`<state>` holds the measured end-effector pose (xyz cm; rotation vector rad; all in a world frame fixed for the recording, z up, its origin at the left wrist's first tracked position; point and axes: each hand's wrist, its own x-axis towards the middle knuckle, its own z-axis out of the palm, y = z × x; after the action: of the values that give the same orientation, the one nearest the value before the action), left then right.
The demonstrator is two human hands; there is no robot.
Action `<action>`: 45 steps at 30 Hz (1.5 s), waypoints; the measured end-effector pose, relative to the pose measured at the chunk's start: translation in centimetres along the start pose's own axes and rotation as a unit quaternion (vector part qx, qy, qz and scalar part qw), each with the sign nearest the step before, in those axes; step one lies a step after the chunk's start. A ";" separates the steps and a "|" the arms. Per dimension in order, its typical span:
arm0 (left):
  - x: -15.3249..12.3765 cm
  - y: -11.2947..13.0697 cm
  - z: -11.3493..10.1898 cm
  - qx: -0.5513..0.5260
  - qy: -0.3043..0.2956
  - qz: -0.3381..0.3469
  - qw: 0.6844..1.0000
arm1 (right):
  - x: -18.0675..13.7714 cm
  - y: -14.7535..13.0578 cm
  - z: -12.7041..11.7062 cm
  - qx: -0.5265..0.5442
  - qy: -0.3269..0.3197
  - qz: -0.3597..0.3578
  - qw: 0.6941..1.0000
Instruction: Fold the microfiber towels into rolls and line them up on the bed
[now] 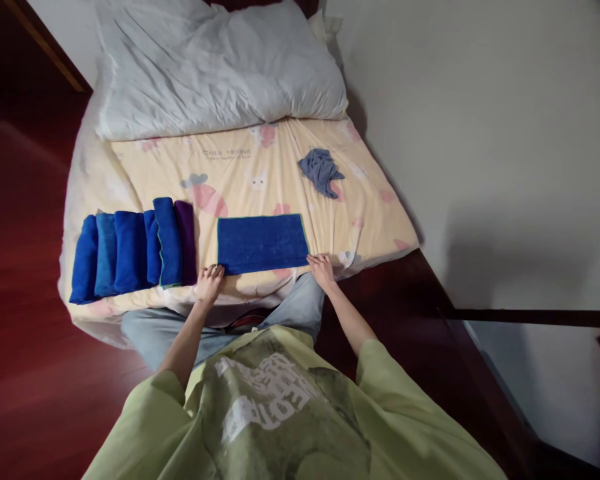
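We pinch the near corners of the flat rectangular blue microfibre cloth (261,243), left hand (209,283) and right hand (321,269) level, keeping edges aligned.

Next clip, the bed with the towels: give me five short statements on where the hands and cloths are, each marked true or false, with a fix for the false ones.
1. The left hand is at the near left corner of the flat blue towel. True.
2. The right hand holds the crumpled grey cloth. False: it is at the flat towel's near right corner; the grey cloth lies apart, farther up the bed.
3. A row of folded towels lies left of the flat towel. True.
4. Every folded towel is blue. False: the rightmost one is purple.
5. The pillow covers the flat towel. False: it lies at the bed's far end.
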<state>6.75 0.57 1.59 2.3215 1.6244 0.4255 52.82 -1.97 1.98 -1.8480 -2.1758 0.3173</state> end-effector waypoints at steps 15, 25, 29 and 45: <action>-5.1 -1.0 1.2 -0.170 0.075 -0.133 0.974 | -3.8 1.5 1.9 0.266 0.100 0.114 0.952; -2.8 -1.4 1.1 -0.151 0.057 -0.210 0.964 | -1.0 3.5 3.1 0.299 0.086 0.175 0.934; -1.4 -0.8 0.7 -0.116 0.037 -0.236 0.964 | 0.2 3.5 3.6 0.268 0.094 0.183 0.941; 0.9 0.2 0.8 -0.074 0.015 -0.324 0.943 | 2.0 3.5 3.8 0.237 0.065 0.219 0.944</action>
<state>7.51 1.29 1.00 1.5490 2.1485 0.4061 54.45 0.57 -2.60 -1.9652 -1.4177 0.7145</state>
